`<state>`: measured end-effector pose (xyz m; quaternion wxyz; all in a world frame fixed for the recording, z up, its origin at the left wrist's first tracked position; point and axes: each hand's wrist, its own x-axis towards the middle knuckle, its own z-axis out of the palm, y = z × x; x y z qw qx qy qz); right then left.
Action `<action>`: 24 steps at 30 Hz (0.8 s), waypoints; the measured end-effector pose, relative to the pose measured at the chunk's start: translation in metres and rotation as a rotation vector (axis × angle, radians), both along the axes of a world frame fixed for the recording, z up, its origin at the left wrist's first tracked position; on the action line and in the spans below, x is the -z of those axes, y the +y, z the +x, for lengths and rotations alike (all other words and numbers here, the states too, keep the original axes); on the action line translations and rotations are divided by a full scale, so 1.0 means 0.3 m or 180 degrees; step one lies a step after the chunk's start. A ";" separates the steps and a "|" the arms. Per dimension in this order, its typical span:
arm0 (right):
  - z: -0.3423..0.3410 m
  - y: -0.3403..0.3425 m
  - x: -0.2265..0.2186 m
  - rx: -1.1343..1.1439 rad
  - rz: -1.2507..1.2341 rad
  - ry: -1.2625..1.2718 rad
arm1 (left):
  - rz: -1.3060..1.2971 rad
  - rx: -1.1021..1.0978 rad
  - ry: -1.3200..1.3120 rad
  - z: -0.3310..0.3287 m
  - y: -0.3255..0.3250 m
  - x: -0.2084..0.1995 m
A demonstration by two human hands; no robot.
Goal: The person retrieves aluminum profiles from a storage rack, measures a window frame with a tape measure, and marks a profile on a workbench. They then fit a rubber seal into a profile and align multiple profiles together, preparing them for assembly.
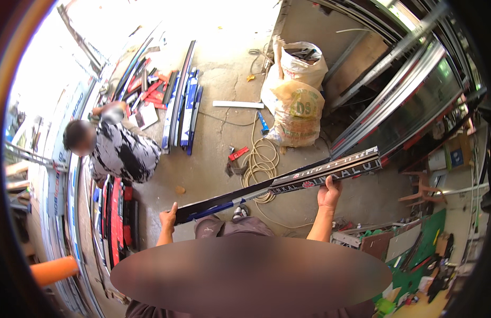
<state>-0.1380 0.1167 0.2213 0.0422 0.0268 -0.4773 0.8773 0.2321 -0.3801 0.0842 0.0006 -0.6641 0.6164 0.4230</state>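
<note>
A bundle of long dark metal profiles, partly covered in printed protective film, slants across in front of my body. Its right end is higher in the picture than its left. My left hand is closed round the left end with the thumb up. Farther along, my right hand grips the lower edge near the right end. A blue strip shows under the bundle beside my left hand. How many pieces make up the bundle I cannot tell.
A person crouches at the left beside red and dark offcuts. Blue-and-white profiles lie on the floor ahead. A coiled hose lies near my feet, beyond it stuffed sacks. Long profiles lean at the right, near a brown chair.
</note>
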 end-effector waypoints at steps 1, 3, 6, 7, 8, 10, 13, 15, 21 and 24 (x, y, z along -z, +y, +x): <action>-0.004 -0.005 0.010 0.0084 0.0028 -0.0135 | 0.0161 0.0137 0.0182 0.005 0.003 -0.032; 0.008 -0.021 0.031 0.0250 0.0068 -0.0341 | 0.0291 0.0478 0.0651 0.016 0.015 -0.113; 0.035 -0.041 0.049 0.0407 0.0008 -0.0727 | 0.0825 0.0827 0.1237 -0.004 0.039 -0.245; 0.042 -0.048 0.050 0.0610 0.0030 -0.0959 | 0.0787 0.0657 0.1498 -0.026 0.063 -0.281; 0.044 -0.053 0.047 0.0508 -0.0068 -0.0821 | 0.0744 0.0570 0.1663 -0.061 0.080 -0.312; 0.051 -0.063 0.031 0.0753 -0.0191 -0.0921 | 0.0653 0.0576 0.1870 -0.130 0.088 -0.366; 0.051 -0.066 -0.019 0.0880 -0.0343 -0.0566 | 0.0959 0.0770 0.2266 -0.221 0.044 -0.418; 0.054 -0.052 -0.056 0.0950 -0.0454 -0.0383 | 0.1182 0.0951 0.2409 -0.267 0.001 -0.427; 0.112 0.064 -0.105 0.1361 -0.0517 -0.0002 | 0.0904 0.1138 0.2218 -0.364 -0.112 -0.432; 0.185 0.167 -0.100 0.1687 -0.0570 0.0158 | 0.0865 0.1220 0.3043 -0.450 -0.097 -0.530</action>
